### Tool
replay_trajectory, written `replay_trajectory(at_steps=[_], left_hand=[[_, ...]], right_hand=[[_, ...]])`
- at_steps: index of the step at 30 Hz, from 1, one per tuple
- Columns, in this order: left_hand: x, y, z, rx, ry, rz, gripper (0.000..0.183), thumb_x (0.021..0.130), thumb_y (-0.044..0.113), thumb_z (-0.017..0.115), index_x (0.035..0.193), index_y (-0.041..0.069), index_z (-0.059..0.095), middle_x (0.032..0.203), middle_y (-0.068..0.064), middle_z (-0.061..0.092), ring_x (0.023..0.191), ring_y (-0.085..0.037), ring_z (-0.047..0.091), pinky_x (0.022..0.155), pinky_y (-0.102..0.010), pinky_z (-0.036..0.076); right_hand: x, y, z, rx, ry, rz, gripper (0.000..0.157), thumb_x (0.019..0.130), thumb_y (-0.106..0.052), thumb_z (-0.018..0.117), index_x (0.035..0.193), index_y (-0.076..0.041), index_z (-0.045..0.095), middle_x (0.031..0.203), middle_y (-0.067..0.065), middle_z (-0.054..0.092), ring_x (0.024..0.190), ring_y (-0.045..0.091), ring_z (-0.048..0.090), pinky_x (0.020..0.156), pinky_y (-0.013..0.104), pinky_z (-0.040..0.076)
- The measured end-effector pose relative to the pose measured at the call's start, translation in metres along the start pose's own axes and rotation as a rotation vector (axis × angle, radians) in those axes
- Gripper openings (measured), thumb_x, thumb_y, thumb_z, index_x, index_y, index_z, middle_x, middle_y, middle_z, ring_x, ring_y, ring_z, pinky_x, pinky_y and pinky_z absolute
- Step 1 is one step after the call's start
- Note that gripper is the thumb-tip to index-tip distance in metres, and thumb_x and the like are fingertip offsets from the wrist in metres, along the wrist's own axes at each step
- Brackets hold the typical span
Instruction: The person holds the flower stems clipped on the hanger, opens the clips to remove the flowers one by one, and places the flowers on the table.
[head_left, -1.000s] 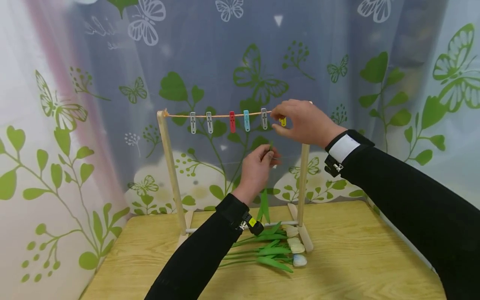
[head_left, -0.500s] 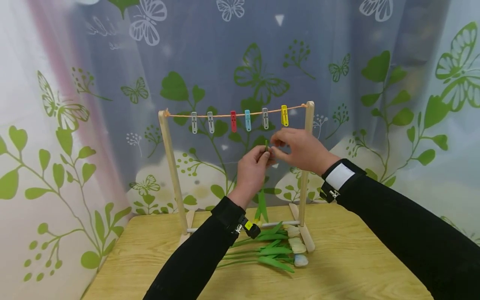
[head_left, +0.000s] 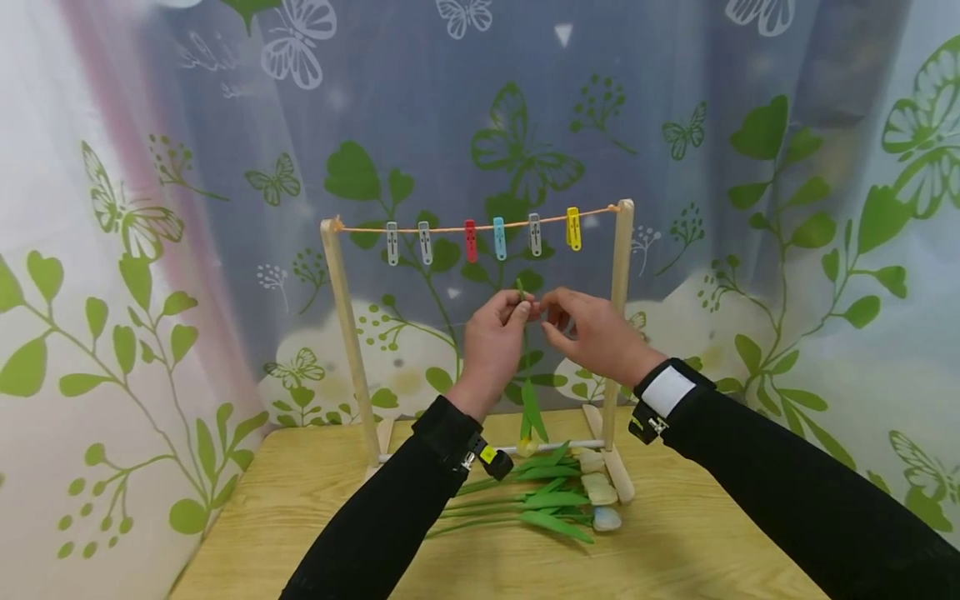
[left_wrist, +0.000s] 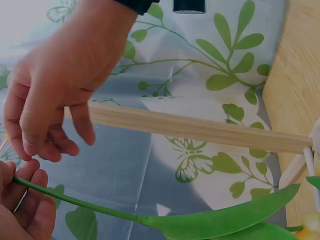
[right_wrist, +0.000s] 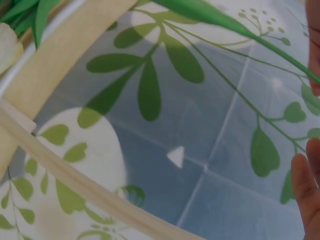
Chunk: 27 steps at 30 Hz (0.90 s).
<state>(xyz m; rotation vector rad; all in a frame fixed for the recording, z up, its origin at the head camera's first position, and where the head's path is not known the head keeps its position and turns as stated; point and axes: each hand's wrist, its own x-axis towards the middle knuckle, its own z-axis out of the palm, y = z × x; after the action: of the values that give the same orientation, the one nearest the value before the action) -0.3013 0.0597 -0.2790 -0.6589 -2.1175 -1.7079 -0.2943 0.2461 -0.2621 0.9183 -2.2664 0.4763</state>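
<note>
My left hand (head_left: pixel 495 333) pinches the green stem of a yellow tulip (head_left: pixel 527 446) between thumb and fingers. The flower hangs head down, its long leaf (left_wrist: pixel 225 217) stretching across the left wrist view. Beside the left fingertips is my right hand (head_left: pixel 596 333), its fingers loosely bent with nothing seen between them. Whether the two hands touch is hard to tell. Above them, an orange string (head_left: pixel 450 228) carries several clothespins, among them a red one (head_left: pixel 471 241), a light blue one (head_left: pixel 499 238) and, at the right end, a yellow one (head_left: pixel 573 228).
The string spans a wooden frame with a left post (head_left: pixel 348 333) and a right post (head_left: pixel 621 308). Several pale tulips (head_left: pixel 597 488) lie on the wooden table (head_left: pixel 697 492) by the frame's foot, heads to the right. A leaf-patterned curtain (head_left: pixel 420 108) surrounds the table.
My right hand has left the yellow clothespin, moving down and left to beside my left hand. The left hand, still pinching the tulip stem, has shifted slightly left.
</note>
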Motion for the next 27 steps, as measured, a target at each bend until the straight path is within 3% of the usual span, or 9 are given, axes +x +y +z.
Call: replay_trajectory(at_steps=[5, 9, 17, 23, 27], left_hand=[[-0.003, -0.004, -0.006, -0.001, -0.004, 0.015, 0.029, 0.110, 0.032, 0.053, 0.131, 0.015, 0.064, 0.123, 0.006, 0.074, 0.122, -0.014, 0.067, 0.105, -0.030, 0.056], [-0.003, -0.007, -0.012, -0.046, -0.003, 0.035, 0.028, 0.112, 0.031, 0.049, 0.134, 0.017, 0.060, 0.130, 0.003, 0.071, 0.131, -0.014, 0.062, 0.114, -0.027, 0.050], [0.001, -0.011, -0.017, -0.107, 0.016, 0.030, 0.030, 0.111, 0.029, 0.050, 0.134, 0.013, 0.059, 0.130, 0.000, 0.071, 0.129, -0.016, 0.062, 0.108, -0.034, 0.055], [0.001, -0.010, -0.019, -0.157, 0.018, 0.006, 0.030, 0.110, 0.029, 0.051, 0.134, 0.013, 0.059, 0.132, -0.001, 0.071, 0.129, -0.016, 0.062, 0.107, -0.029, 0.056], [0.002, -0.008, -0.022, -0.218, 0.033, 0.016, 0.027, 0.111, 0.021, 0.050, 0.132, 0.006, 0.058, 0.132, -0.010, 0.070, 0.127, -0.024, 0.063, 0.107, -0.042, 0.057]], right_hand=[[-0.006, 0.001, 0.014, 0.016, -0.038, 0.041, 0.021, 0.100, -0.015, 0.070, 0.117, -0.006, 0.063, 0.097, 0.007, 0.068, 0.083, 0.022, 0.069, 0.070, 0.033, 0.062], [-0.008, -0.002, 0.023, 0.054, -0.116, 0.095, 0.022, 0.100, -0.018, 0.071, 0.116, -0.007, 0.063, 0.104, 0.012, 0.068, 0.091, 0.026, 0.068, 0.077, 0.036, 0.062], [-0.013, -0.004, 0.041, 0.089, -0.207, 0.175, 0.029, 0.099, -0.027, 0.073, 0.121, -0.010, 0.063, 0.112, 0.010, 0.068, 0.098, 0.023, 0.068, 0.085, 0.038, 0.063], [-0.017, -0.007, 0.052, 0.085, -0.205, 0.159, 0.031, 0.097, -0.025, 0.076, 0.120, -0.009, 0.064, 0.107, 0.008, 0.069, 0.096, 0.023, 0.069, 0.084, 0.038, 0.063], [-0.019, -0.007, 0.055, 0.065, -0.158, 0.114, 0.029, 0.096, -0.020, 0.077, 0.119, -0.007, 0.065, 0.106, 0.009, 0.070, 0.095, 0.024, 0.070, 0.081, 0.040, 0.063]])
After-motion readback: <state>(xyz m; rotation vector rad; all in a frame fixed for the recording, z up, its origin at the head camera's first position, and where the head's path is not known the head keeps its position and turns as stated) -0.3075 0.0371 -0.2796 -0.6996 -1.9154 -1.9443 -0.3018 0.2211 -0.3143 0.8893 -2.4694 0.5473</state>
